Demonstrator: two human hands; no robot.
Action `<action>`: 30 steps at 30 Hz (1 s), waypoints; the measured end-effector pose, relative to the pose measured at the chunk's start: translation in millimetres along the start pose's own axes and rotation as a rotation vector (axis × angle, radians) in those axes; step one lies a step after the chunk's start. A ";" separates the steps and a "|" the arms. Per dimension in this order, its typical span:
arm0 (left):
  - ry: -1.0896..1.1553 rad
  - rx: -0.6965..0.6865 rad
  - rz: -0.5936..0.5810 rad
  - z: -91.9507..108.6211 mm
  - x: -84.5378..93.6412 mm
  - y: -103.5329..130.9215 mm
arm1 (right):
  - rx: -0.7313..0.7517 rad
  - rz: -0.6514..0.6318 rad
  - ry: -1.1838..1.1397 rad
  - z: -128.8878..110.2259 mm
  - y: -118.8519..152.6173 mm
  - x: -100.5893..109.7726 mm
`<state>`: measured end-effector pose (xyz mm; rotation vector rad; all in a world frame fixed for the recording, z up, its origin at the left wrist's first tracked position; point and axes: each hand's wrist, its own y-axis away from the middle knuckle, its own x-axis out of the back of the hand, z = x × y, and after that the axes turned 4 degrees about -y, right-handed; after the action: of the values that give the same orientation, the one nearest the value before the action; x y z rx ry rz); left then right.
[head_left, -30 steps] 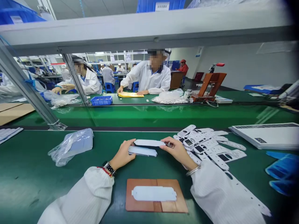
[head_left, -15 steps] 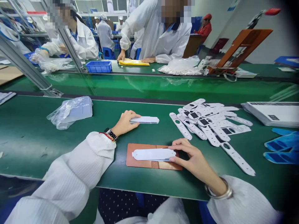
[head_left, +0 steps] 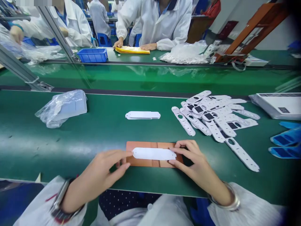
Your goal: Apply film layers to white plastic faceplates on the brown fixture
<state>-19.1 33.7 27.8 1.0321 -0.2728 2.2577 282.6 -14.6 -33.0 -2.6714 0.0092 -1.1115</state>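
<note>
A long white plastic strip (head_left: 154,153) with notched ends lies lengthwise over a flat copper-coloured plate (head_left: 143,162) on the green bench. Around the strip's right end are the thumb and fingers of my right hand (head_left: 191,158). My left hand (head_left: 105,168) is at the opposite end, its index fingertip at the strip's tip and its thumb apart, near the plate's left edge. Beyond the plate rests a short stack of similar white strips (head_left: 143,115), which neither hand touches.
White printed strips with holes (head_left: 211,114) form a loose pile at right. Blue pieces (head_left: 287,141) and a wrapped white stack (head_left: 279,105) lie farther right. A clear plastic bag (head_left: 63,108) sits at left. Across the divider, a co-worker's hands press a yellow packet (head_left: 133,50).
My left hand has let go of the stack of strips and come back toward me to the left end of the plate. My right hand stays at the strip's right end.
</note>
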 end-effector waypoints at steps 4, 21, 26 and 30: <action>0.133 0.215 -0.037 -17.0 -10.5 21.3 | 0.004 0.078 0.017 0.0 10.2 -0.3; 0.493 0.454 -0.413 -16.7 -11.3 -26.2 | -0.335 0.337 0.227 -32.8 -0.8 -27.5; 0.519 0.425 -0.396 -18.2 -12.3 -27.2 | -0.103 0.282 0.156 -93.3 -19.7 -75.0; 0.515 0.368 -0.382 -19.6 -15.3 -27.3 | -0.178 0.182 0.107 -115.2 -29.0 -101.6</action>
<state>-6.4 56.3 1.4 0.5684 0.5296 2.1588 127.4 -2.2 -19.1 -2.6915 0.3801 -1.2445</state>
